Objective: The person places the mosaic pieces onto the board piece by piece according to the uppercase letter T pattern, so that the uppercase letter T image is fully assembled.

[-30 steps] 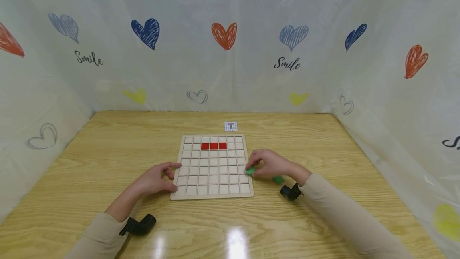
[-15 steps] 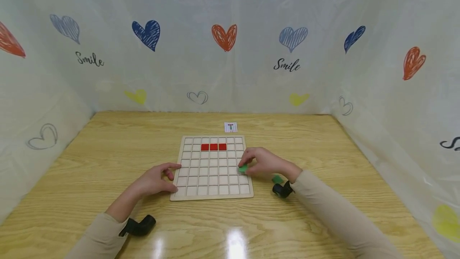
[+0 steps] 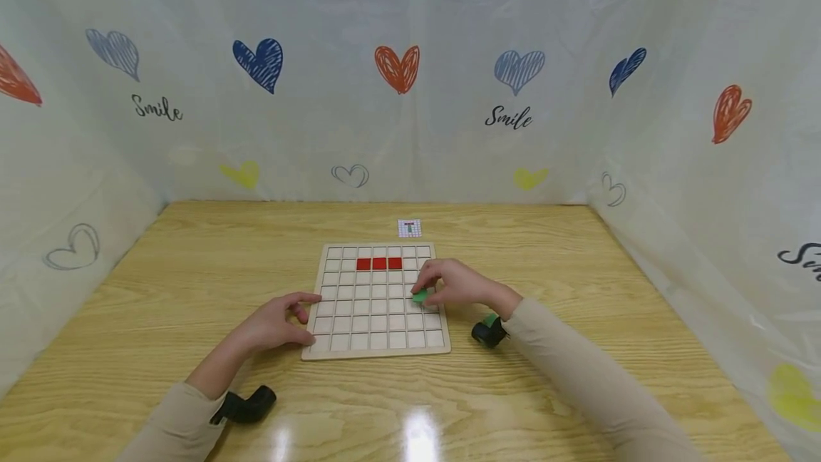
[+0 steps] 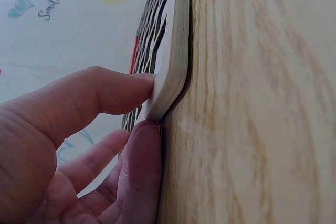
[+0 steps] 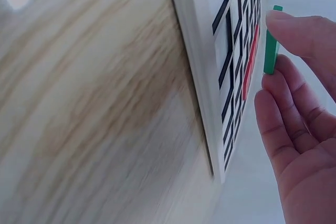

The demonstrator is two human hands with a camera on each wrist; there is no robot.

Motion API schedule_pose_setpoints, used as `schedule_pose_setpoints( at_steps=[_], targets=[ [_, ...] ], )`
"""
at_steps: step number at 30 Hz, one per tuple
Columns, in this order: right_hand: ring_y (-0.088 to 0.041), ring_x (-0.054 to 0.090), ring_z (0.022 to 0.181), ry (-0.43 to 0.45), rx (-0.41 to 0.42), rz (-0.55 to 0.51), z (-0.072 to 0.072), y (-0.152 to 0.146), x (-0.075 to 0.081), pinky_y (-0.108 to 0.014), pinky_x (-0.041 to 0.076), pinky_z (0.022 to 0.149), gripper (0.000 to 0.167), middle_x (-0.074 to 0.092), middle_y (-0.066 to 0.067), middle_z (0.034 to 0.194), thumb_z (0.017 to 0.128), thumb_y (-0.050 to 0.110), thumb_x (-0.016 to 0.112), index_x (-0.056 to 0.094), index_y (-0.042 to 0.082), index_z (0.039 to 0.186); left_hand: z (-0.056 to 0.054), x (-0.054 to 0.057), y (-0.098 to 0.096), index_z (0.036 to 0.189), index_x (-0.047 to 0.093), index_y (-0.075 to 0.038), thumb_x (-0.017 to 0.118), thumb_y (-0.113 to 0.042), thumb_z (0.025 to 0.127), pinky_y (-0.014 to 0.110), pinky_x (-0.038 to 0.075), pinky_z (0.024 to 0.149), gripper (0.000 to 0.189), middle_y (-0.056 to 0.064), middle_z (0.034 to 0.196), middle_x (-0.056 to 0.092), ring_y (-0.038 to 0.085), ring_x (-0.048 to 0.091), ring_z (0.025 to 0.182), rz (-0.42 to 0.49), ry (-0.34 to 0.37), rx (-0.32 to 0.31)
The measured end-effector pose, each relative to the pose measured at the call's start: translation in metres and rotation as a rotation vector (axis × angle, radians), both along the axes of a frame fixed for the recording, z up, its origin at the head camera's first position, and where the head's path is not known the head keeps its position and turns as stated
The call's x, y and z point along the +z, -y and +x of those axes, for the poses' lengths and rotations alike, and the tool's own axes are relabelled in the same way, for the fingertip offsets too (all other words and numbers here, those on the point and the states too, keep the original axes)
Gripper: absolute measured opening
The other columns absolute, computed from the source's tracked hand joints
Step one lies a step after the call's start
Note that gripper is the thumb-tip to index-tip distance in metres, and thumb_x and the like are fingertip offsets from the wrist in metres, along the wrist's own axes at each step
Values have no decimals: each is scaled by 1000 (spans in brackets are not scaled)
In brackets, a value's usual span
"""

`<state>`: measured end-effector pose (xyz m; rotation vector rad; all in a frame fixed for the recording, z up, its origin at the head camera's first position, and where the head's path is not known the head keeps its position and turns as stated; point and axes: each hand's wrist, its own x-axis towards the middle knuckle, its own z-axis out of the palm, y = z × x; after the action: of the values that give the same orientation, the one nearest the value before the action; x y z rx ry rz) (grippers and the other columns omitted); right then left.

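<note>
My right hand (image 3: pixel 458 284) pinches a green square tile (image 3: pixel 420 296) between thumb and fingers, over the right part of a wooden grid board (image 3: pixel 378 356). In the right wrist view the green tile (image 5: pixel 271 45) stands edge-on between the fingertips, above the board's surface. My left hand (image 3: pixel 276 319) rests at the board's left edge, thumb at the near corner and index finger farther up. The left wrist view shows the thumb on the frame and a finger against its side. Three red tiles (image 3: pixel 379 264) sit side by side in the grid's second row from the far side.
Behind the board lies a small card (image 3: pixel 409 228) printed with a red and green T on a grid. Another green tile (image 3: pixel 490 320) is on the table, partly hidden by the black wrist camera (image 3: pixel 489 334). A white curtain with hearts encloses the wooden table (image 3: pixel 545 262).
My right hand has carried the green tile leftward and slightly away from me, from the board's right edge to over the grid. The left hand stays in place on the board.
</note>
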<state>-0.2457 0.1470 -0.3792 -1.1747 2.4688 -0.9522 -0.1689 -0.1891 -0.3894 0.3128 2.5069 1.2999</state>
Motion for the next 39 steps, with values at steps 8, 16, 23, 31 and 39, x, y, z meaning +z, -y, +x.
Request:
schedule_pose_setpoints(
  at_steps=[8,16,23,31,39],
  targets=[
    [-12,53,87,-4,20,4,-6,10,-4,-27,45,79,19,58,4,93,78,5,74,73,7,97,-1,-1,1,130,48,5,77,-3,69,29,35,59,68,8,86,48,18,38,61,-4,-1,-8],
    [-11,54,87,21,29,-7,-11,20,-3,-27,45,79,21,60,2,95,78,5,73,72,6,99,1,0,2,130,47,5,77,-4,70,31,35,62,68,8,86,48,19,39,65,-3,-9,-22],
    [-11,53,84,-14,24,8,-16,27,-1,-24,45,77,20,60,2,93,78,5,73,72,6,99,0,0,1,131,46,6,76,-3,70,30,35,61,68,9,87,48,19,39,66,14,-1,-27],
    [-11,51,82,1,18,-5,-23,36,-2,-24,44,77,20,60,1,92,78,2,72,72,5,98,-1,0,1,130,47,6,77,-3,70,31,35,62,68,8,86,48,20,40,68,-3,-5,-21],
    [-10,52,83,9,23,9,-32,45,-3,-22,44,77,19,59,0,94,79,4,72,72,4,99,-2,-2,1,130,47,5,77,-4,70,30,35,60,68,8,87,48,19,40,66,-12,-10,-19]
  ],
)
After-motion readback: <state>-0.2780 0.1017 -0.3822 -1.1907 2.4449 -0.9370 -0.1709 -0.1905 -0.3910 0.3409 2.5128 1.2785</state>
